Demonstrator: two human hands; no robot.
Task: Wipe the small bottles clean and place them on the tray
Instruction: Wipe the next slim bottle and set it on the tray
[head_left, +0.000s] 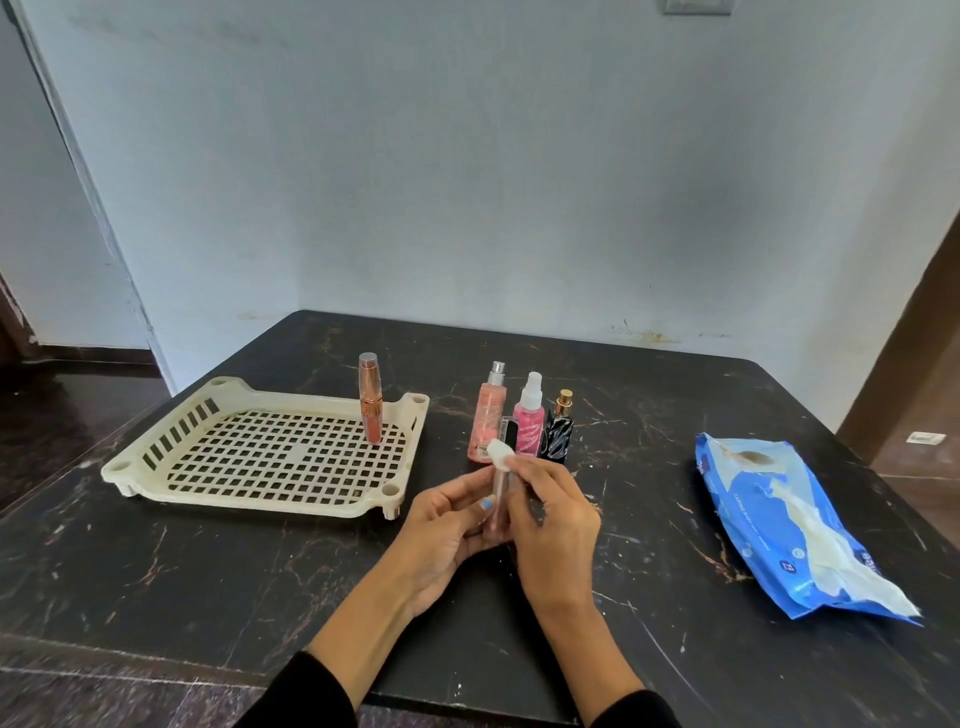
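Note:
My left hand grips a slim clear tube bottle upright at the table's middle. My right hand pinches a small white wipe against the tube's upper part. A cream slotted tray lies to the left, with a rose-gold capped bottle standing in its far right corner. Behind my hands stand a pale pink spray bottle, a bright pink spray bottle and a black bottle with a gold cap.
A blue pack of wet wipes lies at the right with a wipe hanging out. The dark marble table meets a pale wall at the back. Its front edge runs near my sleeves.

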